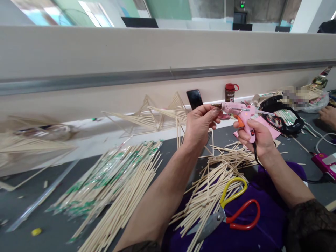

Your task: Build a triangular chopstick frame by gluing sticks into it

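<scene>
My right hand (253, 134) grips the handle of a pink hot glue gun (240, 111), its nozzle pointing left. My left hand (201, 124) is raised just left of the nozzle, fingertips pinched together right at the tip; what they pinch is too small to see. Both hands hover above a loose heap of thin wooden sticks (215, 178). Scissors (231, 210) with one yellow and one red handle lie on purple cloth below the hands.
A big pile of long sticks, some in green-printed wrappers (112, 189), covers the dark table at left. Stick-built frames (157, 115) stand by the beige partition, with a black phone (194, 99), a red-capped jar (230, 92), black headphones (282, 115) and another person's hand (328, 115).
</scene>
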A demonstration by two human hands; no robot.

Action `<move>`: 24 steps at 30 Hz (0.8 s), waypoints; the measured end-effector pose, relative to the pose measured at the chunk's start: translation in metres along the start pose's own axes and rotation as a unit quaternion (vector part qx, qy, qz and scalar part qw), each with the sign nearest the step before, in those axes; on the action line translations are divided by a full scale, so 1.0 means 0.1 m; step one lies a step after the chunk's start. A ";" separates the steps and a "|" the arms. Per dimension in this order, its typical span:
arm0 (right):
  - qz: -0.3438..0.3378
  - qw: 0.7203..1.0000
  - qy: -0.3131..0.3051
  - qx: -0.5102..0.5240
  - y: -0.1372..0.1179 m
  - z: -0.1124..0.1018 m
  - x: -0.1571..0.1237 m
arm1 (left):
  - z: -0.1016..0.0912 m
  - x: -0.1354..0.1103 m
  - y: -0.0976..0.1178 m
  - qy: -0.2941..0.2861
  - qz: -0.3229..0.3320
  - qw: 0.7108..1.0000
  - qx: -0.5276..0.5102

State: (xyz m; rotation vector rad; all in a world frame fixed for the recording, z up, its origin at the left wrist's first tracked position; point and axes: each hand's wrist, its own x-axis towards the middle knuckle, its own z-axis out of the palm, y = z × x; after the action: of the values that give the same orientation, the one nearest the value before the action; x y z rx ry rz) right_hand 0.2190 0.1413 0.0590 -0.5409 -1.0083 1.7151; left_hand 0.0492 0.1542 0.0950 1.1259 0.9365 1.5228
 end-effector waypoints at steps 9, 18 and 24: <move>0.030 0.999 0.009 0.029 -0.05 0.03 -0.02 | -0.06 0.00 -0.10 0.021 -0.037 0.999 -0.018; -0.060 0.993 0.018 -0.096 -0.23 -0.02 -0.04 | -0.20 -0.03 -0.35 -0.029 -0.091 0.995 -0.003; -0.082 0.992 0.053 -0.079 -0.34 -0.08 -0.04 | -0.18 -0.01 -0.40 -0.042 -0.131 0.990 0.004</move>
State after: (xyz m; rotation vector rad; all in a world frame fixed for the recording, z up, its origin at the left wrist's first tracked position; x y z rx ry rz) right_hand 0.2448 0.1450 0.0820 -0.6266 -1.0866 1.4548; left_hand 0.0420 0.1613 0.0519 1.0201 0.9915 1.2499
